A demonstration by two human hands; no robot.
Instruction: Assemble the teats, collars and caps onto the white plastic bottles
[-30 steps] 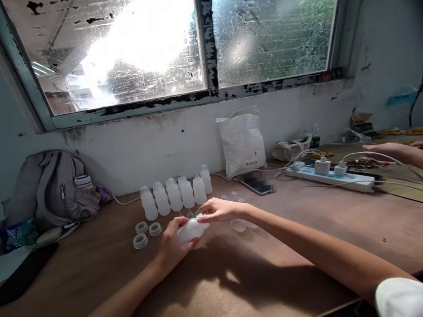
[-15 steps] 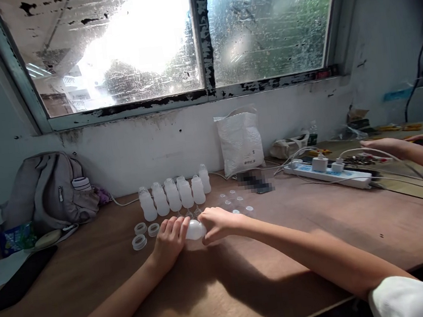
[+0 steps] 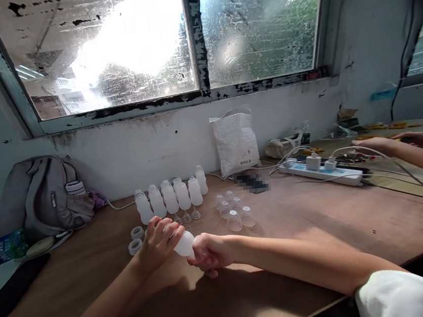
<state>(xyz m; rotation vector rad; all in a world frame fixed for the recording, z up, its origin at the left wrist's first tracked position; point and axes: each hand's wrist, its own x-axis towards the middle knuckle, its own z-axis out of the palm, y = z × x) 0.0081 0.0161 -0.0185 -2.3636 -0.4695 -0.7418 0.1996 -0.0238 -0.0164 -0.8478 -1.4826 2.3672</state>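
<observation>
A white translucent bottle [image 3: 184, 243] lies tilted between my two hands, low over the brown table. My left hand [image 3: 160, 240] has its fingers wrapped over the bottle's left end. At the other end, my right hand [image 3: 211, 252] is closed round it, hiding that part. Several similar bottles [image 3: 170, 198] stand in a row behind my hands, with small clear nipple-shaped pieces [image 3: 186, 216] in front of them. White rings [image 3: 135, 246] lie left of my left hand. Clear domed caps [image 3: 234, 220] sit to the right.
A grey backpack [image 3: 43, 193] is at the left, near a dark flat object [image 3: 18, 290]. Against the wall stands a white plastic bag [image 3: 235, 143]. A power strip [image 3: 322, 175] with cables lies at right, where another person's hands [image 3: 382, 146] are visible.
The bottle has come nearer and tilted, its right end now lower. My right hand has moved down and curled round that end; my left hand has shifted left. The view has shifted slightly.
</observation>
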